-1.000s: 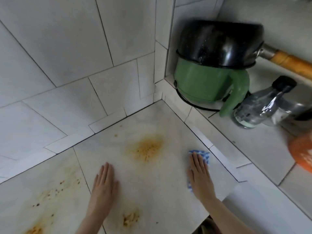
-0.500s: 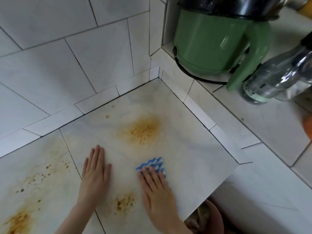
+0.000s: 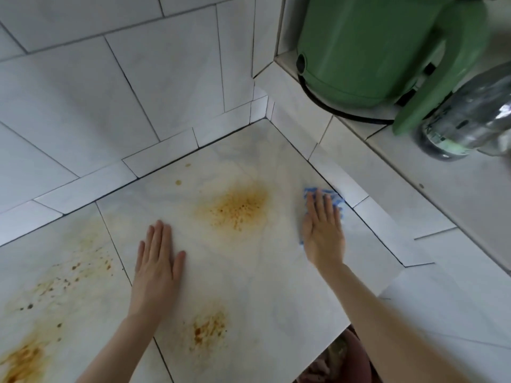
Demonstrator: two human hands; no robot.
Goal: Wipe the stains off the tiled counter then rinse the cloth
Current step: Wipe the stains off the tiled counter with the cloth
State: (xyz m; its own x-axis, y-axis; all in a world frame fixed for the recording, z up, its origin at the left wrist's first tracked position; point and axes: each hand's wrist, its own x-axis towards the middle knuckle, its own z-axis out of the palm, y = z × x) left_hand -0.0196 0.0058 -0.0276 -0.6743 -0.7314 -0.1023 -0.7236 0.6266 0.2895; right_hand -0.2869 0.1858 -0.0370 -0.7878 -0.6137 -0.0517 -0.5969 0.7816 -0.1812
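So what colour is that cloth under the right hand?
Blue and white, in a wavy or checked pattern; the cloth shows in the head view, mostly covered by the right hand.

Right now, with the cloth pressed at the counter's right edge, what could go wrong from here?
1. The cloth is small and mostly hidden under the right hand; it may smear the big orange stain rather than lift it.
2. The left hand lies flat between stains; the spatter farther left and the patch near the front edge could be missed.
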